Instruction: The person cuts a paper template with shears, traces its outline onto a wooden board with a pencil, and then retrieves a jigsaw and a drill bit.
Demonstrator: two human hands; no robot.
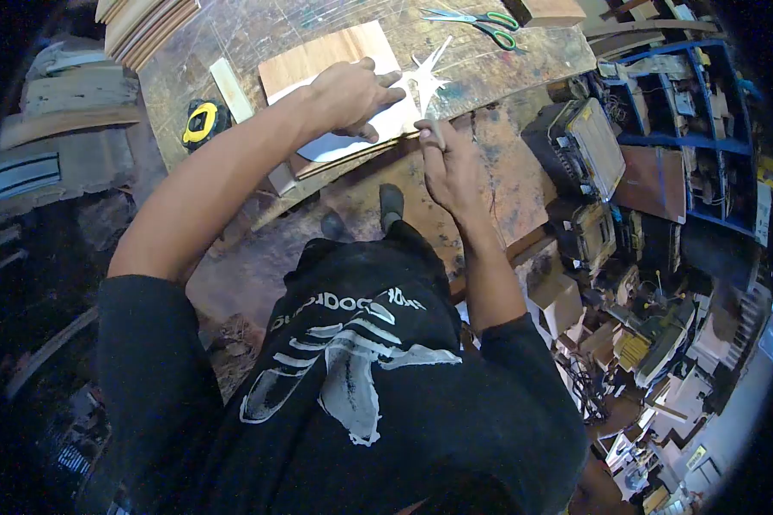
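Observation:
My left hand [356, 96] lies spread, palm down, on a white sheet [326, 148] that covers part of a light wooden board [326, 56]. Close to the sheet's right edge, my right hand [444, 154] is closed around a slim grey tool [435, 129], whose tip points up toward the board's edge. A jagged white paper scrap [428, 81] lies just beyond that tool. Scissors [481, 24] with green and black handles rest farther back on the bench.
A yellow and black tape measure [201, 123] and a pale wood strip [230, 89] lie left on the worn bench [541, 58]. Stacked thin boards [146, 27] are at the back left. Black cases [586, 146] and a blue shelf [700, 142] stand at right.

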